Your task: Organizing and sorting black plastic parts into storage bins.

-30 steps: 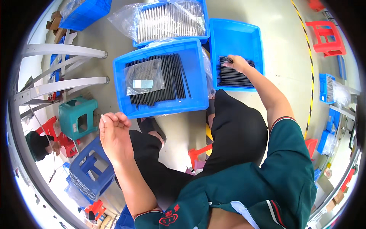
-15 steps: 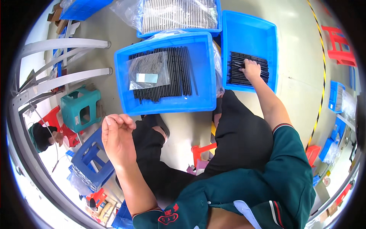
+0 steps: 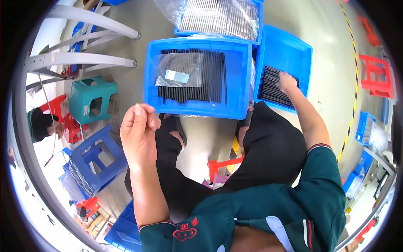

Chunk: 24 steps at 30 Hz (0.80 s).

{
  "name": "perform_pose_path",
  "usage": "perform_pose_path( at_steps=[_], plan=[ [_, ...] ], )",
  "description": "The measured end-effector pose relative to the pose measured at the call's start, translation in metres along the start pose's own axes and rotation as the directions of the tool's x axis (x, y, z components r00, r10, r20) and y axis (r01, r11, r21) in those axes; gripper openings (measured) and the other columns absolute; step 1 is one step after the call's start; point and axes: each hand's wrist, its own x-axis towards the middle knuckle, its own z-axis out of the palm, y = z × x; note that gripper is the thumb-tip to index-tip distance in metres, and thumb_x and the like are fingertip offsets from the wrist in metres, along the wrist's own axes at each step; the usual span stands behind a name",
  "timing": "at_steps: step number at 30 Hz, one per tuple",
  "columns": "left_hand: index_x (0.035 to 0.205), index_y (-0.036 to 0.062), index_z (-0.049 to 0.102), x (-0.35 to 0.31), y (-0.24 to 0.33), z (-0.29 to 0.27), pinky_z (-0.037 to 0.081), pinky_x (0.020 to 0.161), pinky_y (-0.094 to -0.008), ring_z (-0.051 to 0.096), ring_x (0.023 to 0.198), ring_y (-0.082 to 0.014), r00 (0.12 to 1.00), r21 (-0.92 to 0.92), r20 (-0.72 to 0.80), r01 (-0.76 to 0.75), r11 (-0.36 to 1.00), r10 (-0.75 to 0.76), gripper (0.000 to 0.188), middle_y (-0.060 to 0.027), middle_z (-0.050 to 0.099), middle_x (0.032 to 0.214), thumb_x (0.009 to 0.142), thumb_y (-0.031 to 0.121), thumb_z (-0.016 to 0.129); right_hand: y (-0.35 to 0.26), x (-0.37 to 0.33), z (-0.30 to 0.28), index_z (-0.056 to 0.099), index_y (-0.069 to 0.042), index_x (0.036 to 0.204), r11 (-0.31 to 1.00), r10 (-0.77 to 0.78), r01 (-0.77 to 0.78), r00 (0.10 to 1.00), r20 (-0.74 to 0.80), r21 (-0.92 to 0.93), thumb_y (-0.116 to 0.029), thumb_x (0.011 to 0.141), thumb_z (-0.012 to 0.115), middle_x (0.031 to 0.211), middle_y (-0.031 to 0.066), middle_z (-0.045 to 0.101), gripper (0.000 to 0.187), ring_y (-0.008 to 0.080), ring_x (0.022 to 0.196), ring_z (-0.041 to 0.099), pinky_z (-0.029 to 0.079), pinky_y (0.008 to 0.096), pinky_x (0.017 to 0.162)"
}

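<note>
My right hand [image 3: 288, 82] reaches out to the right blue bin [image 3: 294, 48] and rests with bent fingers on a layer of thin black rods [image 3: 270, 89] lying in it. My left hand [image 3: 137, 133] is raised in front of me, near the front rim of the middle blue bin [image 3: 197, 112]; its fingers are close together against the thumb and nothing shows in it. The middle bin holds a wide row of black rods [image 3: 212, 77] with a clear plastic bag [image 3: 178, 75] on top. I sit with my dark-trousered legs below the bins.
Behind stands a third blue bin [image 3: 252, 35] of pale rods under clear plastic. At the left are a teal stool [image 3: 90, 101], a blue stool [image 3: 98, 159], white frame legs [image 3: 84, 59] and another person [image 3: 40, 124]. A red stool [image 3: 375, 69] and striped floor tape [image 3: 354, 84] lie right.
The view has shifted, so the bins sit further right and lower. My right hand stays on the rods in the right bin. My left hand has risen slightly and its fingers have straightened.
</note>
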Motion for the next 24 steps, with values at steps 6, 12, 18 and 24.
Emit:
perform_pose_path(
  at_steps=[6, 12, 18, 24],
  plan=[
    [0.085, -0.0004, 0.059, -0.006, 0.007, -0.012, 0.034, 0.058, -0.0235, 0.041, 0.06, -0.0093, 1.0, -0.104, 0.021, -0.018, 0.994, 0.02, 0.027, -0.0009, 0.048, 0.064, 0.094, 0.023, 0.051, -0.113, 0.003, -0.137, 0.064, -0.004, 0.09, 0.881, -0.196, 0.338, 0.898, -0.395, 0.332, -0.025, 0.075, 0.057, 0.086, 0.0188, 0.065, 0.027, 0.0362, 0.086, 0.062, 0.049, 0.0443, 0.077],
    [0.083, -0.0003, 0.059, -0.005, 0.01, -0.013, 0.032, 0.055, -0.0215, 0.039, 0.057, -0.0075, 0.998, -0.196, 0.05, -0.023, 0.98, 0.033, 0.025, 0.0001, 0.048, 0.062, 0.093, 0.022, 0.052, -0.225, -0.029, -0.136, 0.063, 0.008, 0.083, 0.888, -0.169, -0.001, 0.929, 0.328, 0.461, -0.021, 0.077, 0.055, 0.086, 0.0228, 0.064, 0.031, 0.0305, 0.064, 0.066, 0.057, 0.0397, 0.053],
    [0.082, 0.0006, 0.06, -0.015, 0.019, -0.029, 0.034, 0.057, -0.0213, 0.042, 0.059, -0.0077, 0.999, -0.25, 0.044, 0.005, 0.968, 0.006, 0.024, -0.0001, 0.051, 0.062, 0.093, 0.021, 0.053, -0.266, -0.044, -0.078, 0.037, 0.006, 0.128, 0.914, 0.137, -0.204, 0.969, 0.207, 0.351, -0.025, 0.075, 0.058, 0.131, 0.0237, 0.043, 0.065, 0.0327, 0.112, 0.054, 0.048, 0.0386, 0.089],
    [0.081, 0.0011, 0.06, -0.02, 0.023, -0.047, 0.035, 0.058, -0.0224, 0.042, 0.058, -0.0088, 1.0, -0.296, 0.011, 0.0, 0.955, 0.004, 0.025, -0.0009, 0.05, 0.062, 0.093, 0.022, 0.052, -0.288, -0.041, -0.061, 0.039, 0.007, 0.123, 0.907, 0.237, -0.257, 0.966, 0.1, 0.333, -0.026, 0.074, 0.061, 0.122, 0.0245, 0.048, 0.063, 0.0356, 0.108, 0.056, 0.051, 0.0409, 0.085]
  ],
)
